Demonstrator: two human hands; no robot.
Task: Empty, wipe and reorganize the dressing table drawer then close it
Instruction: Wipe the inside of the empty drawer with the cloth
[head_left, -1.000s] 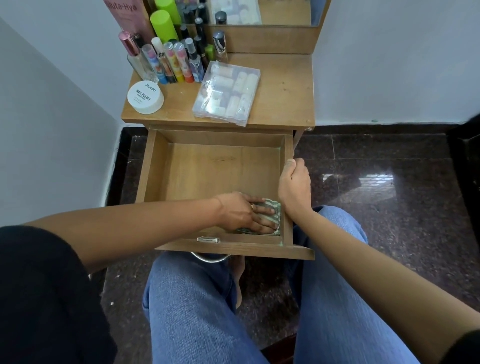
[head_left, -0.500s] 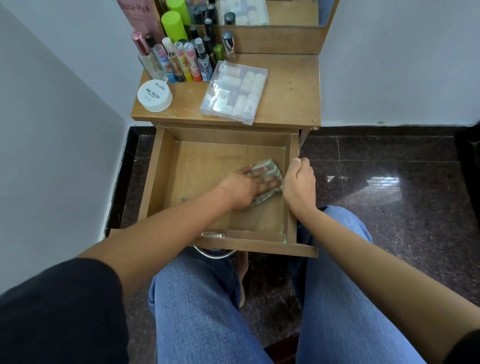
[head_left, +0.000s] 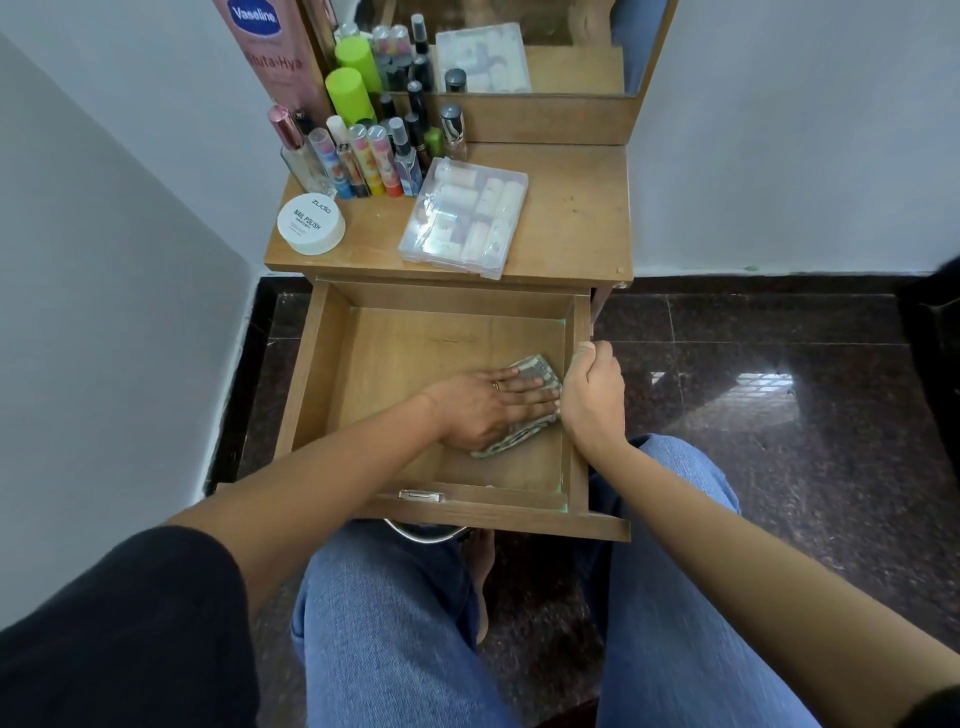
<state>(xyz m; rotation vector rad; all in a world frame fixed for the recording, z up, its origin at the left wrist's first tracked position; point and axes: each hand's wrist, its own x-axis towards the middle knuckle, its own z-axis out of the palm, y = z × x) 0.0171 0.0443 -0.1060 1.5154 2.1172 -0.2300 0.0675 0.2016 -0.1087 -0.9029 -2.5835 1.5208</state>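
We are in the wiping step. The drawer (head_left: 332, 374) stands pulled fully out over our lap, emptied, and our left hand (head_left: 485, 408) lies flat inside it with the fingers spread and pressed down on a folded patterned cloth (head_left: 535, 370). The cloth sits at about three o'clock on the drawer floor, hard against the right wall. Our right hand (head_left: 592, 397) has its grip curled over the top edge of that right wall, bracing the drawer so it does not slide while we rub.

The things that belong in the drawer appear to be waiting on the surface (head_left: 576, 218) above: a clear plastic box (head_left: 465, 218) of small rolls near twelve o'clock from the drawer, a white round tub (head_left: 310, 223) at about eleven, and behind it a cluster of small bottles and tubes (head_left: 363, 156) against the mirror (head_left: 571, 41).

We judge the job roughly at its middle. Next we would need to sweep the cloth leftward toward nine o'clock and into the back corners, keeping even pressure, then lift it out before restocking and closing.
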